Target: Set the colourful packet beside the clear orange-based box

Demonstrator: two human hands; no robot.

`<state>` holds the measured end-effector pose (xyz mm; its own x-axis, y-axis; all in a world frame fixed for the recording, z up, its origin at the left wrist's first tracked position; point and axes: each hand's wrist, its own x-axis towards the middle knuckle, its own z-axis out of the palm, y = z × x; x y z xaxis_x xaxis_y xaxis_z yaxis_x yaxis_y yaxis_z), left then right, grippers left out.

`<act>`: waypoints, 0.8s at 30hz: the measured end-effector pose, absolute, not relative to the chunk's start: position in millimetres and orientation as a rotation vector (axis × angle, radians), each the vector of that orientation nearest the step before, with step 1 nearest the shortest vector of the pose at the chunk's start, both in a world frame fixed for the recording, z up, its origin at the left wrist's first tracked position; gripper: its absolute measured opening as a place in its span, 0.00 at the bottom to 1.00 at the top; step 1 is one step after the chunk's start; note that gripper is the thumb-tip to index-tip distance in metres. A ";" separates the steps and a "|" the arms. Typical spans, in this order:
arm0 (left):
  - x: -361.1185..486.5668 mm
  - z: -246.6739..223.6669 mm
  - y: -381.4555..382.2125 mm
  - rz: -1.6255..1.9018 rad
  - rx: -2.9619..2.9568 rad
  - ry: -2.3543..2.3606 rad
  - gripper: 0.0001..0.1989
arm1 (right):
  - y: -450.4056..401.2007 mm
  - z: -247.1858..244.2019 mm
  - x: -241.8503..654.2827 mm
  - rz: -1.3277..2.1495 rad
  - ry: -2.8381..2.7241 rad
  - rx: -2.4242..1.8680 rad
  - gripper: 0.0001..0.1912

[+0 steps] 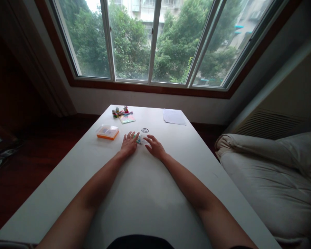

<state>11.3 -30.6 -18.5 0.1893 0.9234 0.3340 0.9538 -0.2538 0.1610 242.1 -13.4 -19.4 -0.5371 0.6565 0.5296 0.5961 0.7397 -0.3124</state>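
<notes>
- Green-and-white, flat, plastic-looking packet [138, 139] between our fingers; gripped?
- No; our bare left hand [130, 143] spreads, tips at its left end; our bare right hand [154, 146] curves, empty, beside it; we judge it light, limp, slippery, best pinched by its edges.
- Its long axis?
- Sideways, perhaps, ends partly hidden; it lies on our smooth white table [145, 193].

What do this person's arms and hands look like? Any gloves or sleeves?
No gloves: the left hand and right hand are bare, five-fingered. Both forearms are uncovered, without watches or cables. A dark edge, perhaps a sleeve, shows bottom right.
</notes>
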 end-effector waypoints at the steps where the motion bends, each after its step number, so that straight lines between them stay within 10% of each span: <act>1: 12.2 -17.6 -31.2 -0.597 -2.360 -1.843 0.35 | -12.4 -20.7 242.5 0.138 -2.293 -0.945 0.29; 24: 14.2 1.2 -38.7 -0.950 -2.146 -1.815 0.25 | -0.5 -29.8 243.6 0.329 -2.224 -0.884 0.29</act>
